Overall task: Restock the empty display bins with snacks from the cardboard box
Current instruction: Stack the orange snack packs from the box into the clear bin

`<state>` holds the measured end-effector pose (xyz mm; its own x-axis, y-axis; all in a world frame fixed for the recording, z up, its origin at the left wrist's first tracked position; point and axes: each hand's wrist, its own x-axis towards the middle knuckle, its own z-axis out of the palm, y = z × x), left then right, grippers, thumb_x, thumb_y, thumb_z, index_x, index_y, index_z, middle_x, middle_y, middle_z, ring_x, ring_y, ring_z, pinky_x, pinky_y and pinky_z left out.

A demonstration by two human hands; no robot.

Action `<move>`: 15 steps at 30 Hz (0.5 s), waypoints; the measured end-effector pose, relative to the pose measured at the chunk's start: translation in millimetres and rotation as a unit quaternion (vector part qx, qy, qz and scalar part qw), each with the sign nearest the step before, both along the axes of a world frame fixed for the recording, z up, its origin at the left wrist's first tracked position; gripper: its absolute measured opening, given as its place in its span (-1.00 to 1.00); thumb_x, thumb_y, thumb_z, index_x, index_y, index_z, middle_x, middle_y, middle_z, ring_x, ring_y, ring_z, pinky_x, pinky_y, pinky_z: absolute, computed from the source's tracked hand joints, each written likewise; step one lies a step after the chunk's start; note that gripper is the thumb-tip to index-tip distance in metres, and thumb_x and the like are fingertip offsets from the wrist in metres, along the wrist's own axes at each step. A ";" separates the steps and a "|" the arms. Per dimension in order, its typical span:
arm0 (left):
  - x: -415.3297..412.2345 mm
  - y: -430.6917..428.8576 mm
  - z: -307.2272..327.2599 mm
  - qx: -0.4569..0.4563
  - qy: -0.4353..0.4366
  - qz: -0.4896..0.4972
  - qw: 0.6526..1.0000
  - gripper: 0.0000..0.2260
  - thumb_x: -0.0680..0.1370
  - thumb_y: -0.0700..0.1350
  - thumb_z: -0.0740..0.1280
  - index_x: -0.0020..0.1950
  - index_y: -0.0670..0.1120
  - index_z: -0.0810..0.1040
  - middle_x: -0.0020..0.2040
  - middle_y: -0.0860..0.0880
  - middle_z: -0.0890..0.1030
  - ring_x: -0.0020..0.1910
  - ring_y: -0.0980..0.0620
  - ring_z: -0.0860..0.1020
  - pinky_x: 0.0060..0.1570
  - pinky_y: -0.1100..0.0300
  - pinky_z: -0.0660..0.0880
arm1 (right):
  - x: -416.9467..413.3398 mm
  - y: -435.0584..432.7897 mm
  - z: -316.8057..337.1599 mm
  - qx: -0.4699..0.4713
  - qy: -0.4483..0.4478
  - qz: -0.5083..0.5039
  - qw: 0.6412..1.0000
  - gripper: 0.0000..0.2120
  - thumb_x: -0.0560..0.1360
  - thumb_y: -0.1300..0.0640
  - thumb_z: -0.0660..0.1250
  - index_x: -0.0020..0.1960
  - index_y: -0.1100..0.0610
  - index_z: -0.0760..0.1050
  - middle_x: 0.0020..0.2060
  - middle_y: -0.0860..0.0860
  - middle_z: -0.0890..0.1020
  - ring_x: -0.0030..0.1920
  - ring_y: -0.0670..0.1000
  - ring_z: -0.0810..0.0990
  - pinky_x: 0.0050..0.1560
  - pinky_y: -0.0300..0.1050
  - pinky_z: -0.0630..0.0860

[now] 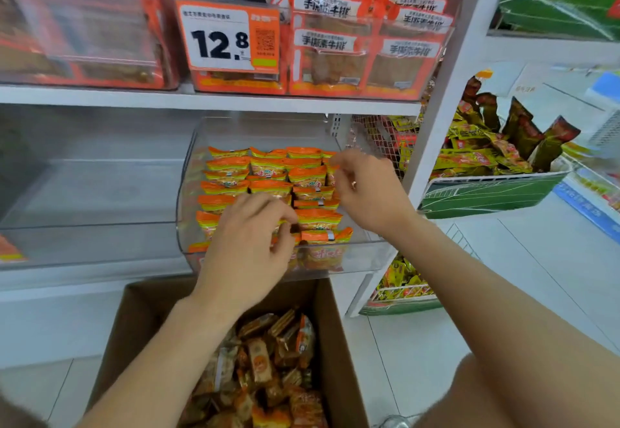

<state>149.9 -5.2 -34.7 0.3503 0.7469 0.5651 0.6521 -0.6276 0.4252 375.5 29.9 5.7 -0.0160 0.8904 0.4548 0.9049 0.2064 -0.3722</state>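
**Fingers (283,223), left hand (248,243):** curled downward onto the near rows of snack packets (268,172). The packets lie directly beneath the tips and touch them. Cannot tell whether the fingers pinch or merely press.

**Fingers (339,163), right hand (365,193):** bunched, thumb to forefinger, at the top edge of a packet in the far right column. Blurred, but judged a pinch. Likely purpose of both hands: seating and straightening packets so they overlap in tidy rows.

**Display bin (365,255):** clear, curved at the front, on the lower shelf (100,280). Holds the orange packets in several columns and is largely filled.

**Empty bin (94,226):** clear, just left of the filled one. No stock visible in its main part. Judged next for filling.

**Cardboard box (339,343):** open, on the floor, near, directly below the bins, likely placed there for easy reach. Loose snacks (265,367) lie inside.
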 end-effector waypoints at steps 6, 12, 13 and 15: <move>-40.3 -60.6 -56.3 -0.134 0.088 -0.047 0.986 -0.91 0.58 -0.07 0.33 -0.11 0.08 0.54 -0.18 0.17 0.55 -0.15 0.15 0.52 -0.14 0.16 0.50 | -99.5 -100.6 -2.1 -0.088 -0.017 0.167 0.982 -0.89 0.52 0.04 0.26 -0.14 -0.04 0.55 -0.39 -0.10 0.59 -0.37 -0.07 0.56 -0.34 -0.10 0.51; -103.3 -60.3 -153.6 -0.429 0.174 0.074 0.883 -0.71 0.61 0.10 0.22 0.30 0.17 0.55 0.28 0.02 0.60 0.20 -0.05 0.60 0.19 -0.09 0.59 | -134.1 -121.7 -73.2 -0.248 -0.219 0.197 0.923 -0.84 0.65 0.00 0.17 -0.09 0.01 0.40 -0.26 -0.07 0.48 -0.26 0.03 0.50 -0.26 -0.04 0.45; -107.6 -58.9 -163.5 -0.450 0.197 0.113 0.864 -0.60 0.63 0.08 0.22 0.46 0.10 0.46 0.47 -0.09 0.46 0.35 -0.18 0.51 0.32 -0.14 0.52 | -135.5 -119.1 -87.8 -0.274 -0.232 0.188 0.914 -0.84 0.66 0.02 0.17 -0.08 0.02 0.40 -0.26 -0.07 0.45 -0.26 0.03 0.48 -0.26 -0.05 0.43; -109.5 -57.1 -173.5 -0.499 0.225 0.151 0.823 -0.40 0.67 0.04 0.25 0.67 -0.07 0.14 0.66 -0.20 0.08 0.53 -0.34 0.27 0.47 -0.19 0.37 | -136.0 -111.5 -114.4 -0.315 -0.234 0.161 0.906 -0.85 0.66 0.04 0.19 -0.04 0.05 0.46 -0.21 -0.03 0.48 -0.21 0.06 0.53 -0.23 -0.03 0.50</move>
<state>40.5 -62.3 -208.2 0.0704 0.8524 -0.5181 0.9468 0.1064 0.3038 239.4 -81.6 -108.7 -0.3800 0.8863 -0.2648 0.9250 0.3671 -0.0986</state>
